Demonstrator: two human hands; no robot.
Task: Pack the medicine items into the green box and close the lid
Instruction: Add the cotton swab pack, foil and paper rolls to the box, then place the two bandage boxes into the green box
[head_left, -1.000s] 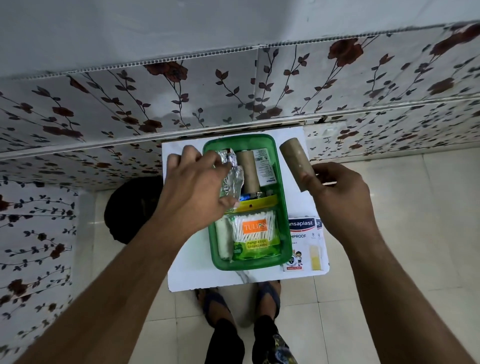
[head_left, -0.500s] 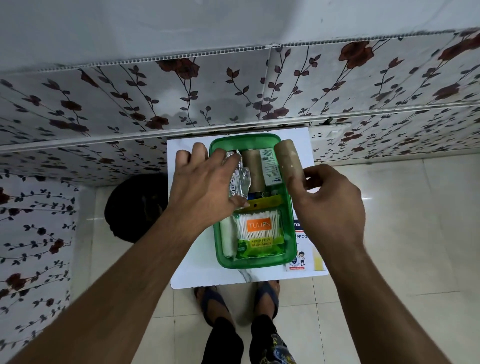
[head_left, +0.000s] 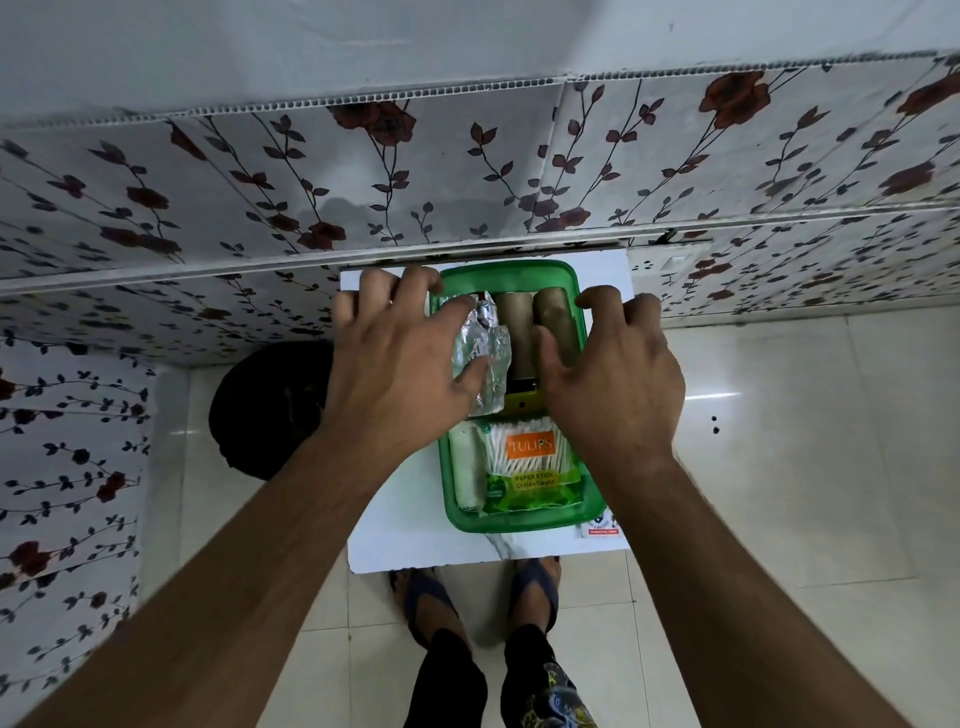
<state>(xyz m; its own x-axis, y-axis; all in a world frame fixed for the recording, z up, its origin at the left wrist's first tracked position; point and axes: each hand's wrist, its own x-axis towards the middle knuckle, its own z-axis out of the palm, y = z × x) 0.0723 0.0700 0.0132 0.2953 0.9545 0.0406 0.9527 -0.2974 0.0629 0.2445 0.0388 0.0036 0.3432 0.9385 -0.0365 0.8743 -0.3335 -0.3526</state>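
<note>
The open green box (head_left: 519, 526) sits on a white board (head_left: 395, 535). My left hand (head_left: 395, 364) grips a silver foil packet (head_left: 480, 343) at the box's far left, fingers over the rim. My right hand (head_left: 613, 384) has its thumb on a brown roll (head_left: 556, 314) lying along the box's right wall, fingers curled outside the rim. A second brown roll (head_left: 514, 332) lies beside it. Nearer me in the box are a Tulips cotton swab pack (head_left: 530, 462), a white roll (head_left: 465, 467) and a yellow item (head_left: 522, 402), partly hidden.
A corner of a plaster carton (head_left: 602, 526) shows under my right wrist, beside the box. A floral-patterned wall rises right behind the board, with a socket (head_left: 670, 262). A black round object (head_left: 270, 410) stands on the tiled floor at left; sandalled feet (head_left: 431, 597) are below.
My right hand has carried the brown roll from outside the box down into its right side. My left hand has pushed the foil packet a little farther in.
</note>
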